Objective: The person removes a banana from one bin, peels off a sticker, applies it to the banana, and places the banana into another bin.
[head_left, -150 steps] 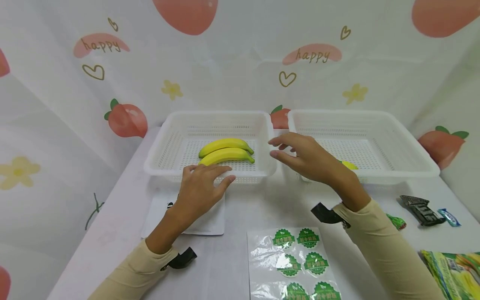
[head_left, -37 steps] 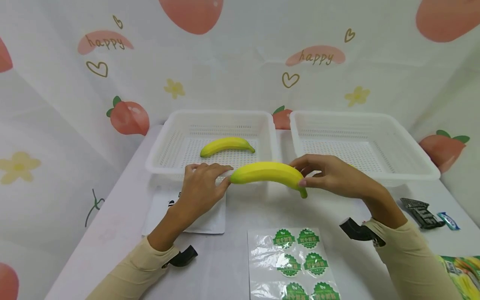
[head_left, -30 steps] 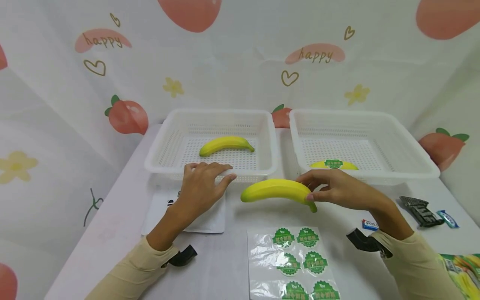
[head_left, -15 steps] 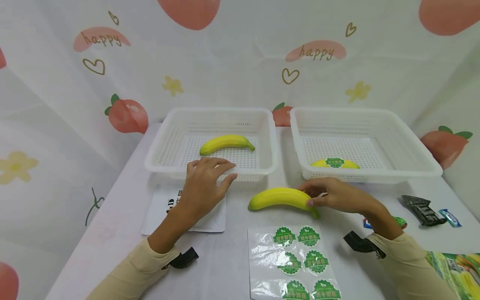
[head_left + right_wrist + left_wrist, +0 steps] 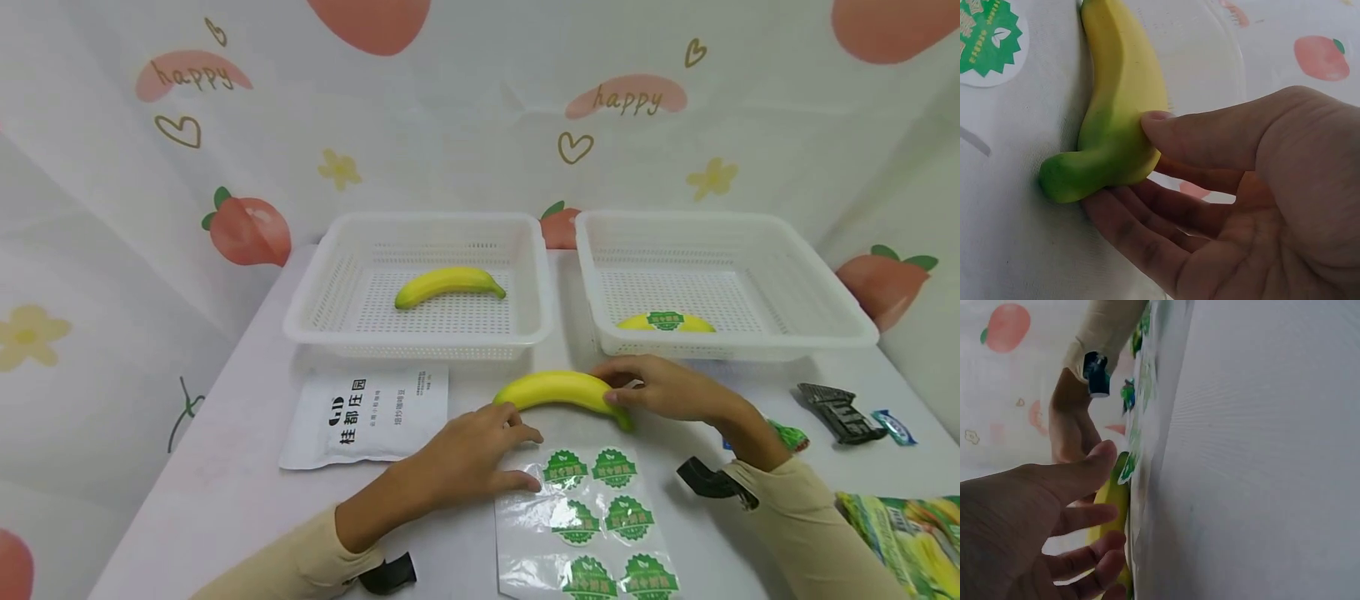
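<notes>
While the yellow banana with a green stem end [image 5: 561, 390] lay on the white table [image 5: 225, 467] in front of the two baskets, the right hand [image 5: 663, 390] pinched its stem end, thumb on the near side, fingers behind. The left hand [image 5: 468, 454] rested flat, fingers relaxed and holding nothing, its thumb tip on the top left corner of the clear sheet of round green stickers [image 5: 592, 521], fingertips just beside the banana's other end. A second yellow banana [image 5: 448, 284] lay in the left white perforated plastic basket [image 5: 337, 275]; a banana bearing a green sticker [image 5: 664, 322] lay in the right white basket [image 5: 825, 292]. A white printed pouch [image 5: 363, 414] lay left of the sticker sheet; small wrapped snacks [image 5: 843, 414] lay far right.

Left wrist view: left hand [image 5: 1035, 525] loosely spread, fingers beside the banana [image 5: 1113, 500], gripping nothing; sticker sheet [image 5: 1141, 434] edge-on.

Right wrist view: right hand [image 5: 1235, 187] curled on the banana [image 5: 1119, 94], thumb pressed on the green end, fingers beneath; one green sticker [image 5: 988, 37] beside it.
</notes>
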The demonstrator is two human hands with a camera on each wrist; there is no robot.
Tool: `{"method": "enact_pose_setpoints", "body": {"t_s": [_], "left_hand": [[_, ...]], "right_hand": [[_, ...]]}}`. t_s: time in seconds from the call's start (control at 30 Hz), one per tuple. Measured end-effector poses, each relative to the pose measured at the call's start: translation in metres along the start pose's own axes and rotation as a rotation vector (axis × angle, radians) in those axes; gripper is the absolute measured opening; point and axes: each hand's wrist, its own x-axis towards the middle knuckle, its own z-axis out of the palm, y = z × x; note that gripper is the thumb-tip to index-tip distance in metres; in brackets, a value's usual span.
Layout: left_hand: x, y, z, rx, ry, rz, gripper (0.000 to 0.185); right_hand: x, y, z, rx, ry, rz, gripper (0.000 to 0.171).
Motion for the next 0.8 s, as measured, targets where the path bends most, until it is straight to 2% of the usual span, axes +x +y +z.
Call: {"method": "enact_pose_setpoints", "body": {"t_s": [0.1, 0.3, 0.4, 0.53, 0.67, 0.73, 0.8], "left_hand": [[-0.001, -0.001, 0.004, -0.003, -0.029, -0.031, 0.055], [-0.002, 0.000, 0.007, -0.071, -0.048, -0.064, 0.050], [-0.002, 0.000, 0.006, -0.088, -0.052, -0.072, 0.046], [-0.003, 0.000, 0.007, -0.065, -0.032, -0.053, 0.039], [-0.002, 0.000, 0.006, -0.052, 0.001, -0.035, 0.029], [-0.001, -0.001, 0.006, -0.096, -0.004, -0.051, 0.024], [0.001, -0.002, 0.006, -0.196, -0.021, -0.071, 0.021]], "right_hand": [[0.001, 0.001, 0.000, 0.001, 0.016, 0.000, 0.040], [0.001, 0.000, 0.002, 0.007, 0.057, -0.038, 0.039], [0.000, -0.002, 0.003, -0.041, 0.089, -0.074, 0.041], [-0.003, -0.013, 0.007, -0.133, 0.131, -0.119, 0.042], [-0.008, -0.029, 0.011, -0.142, 0.128, -0.178, 0.042], [-0.010, -0.036, 0.014, -0.126, 0.107, -0.218, 0.040], [-0.012, -0.042, 0.016, -0.093, 0.074, -0.255, 0.038]]}}
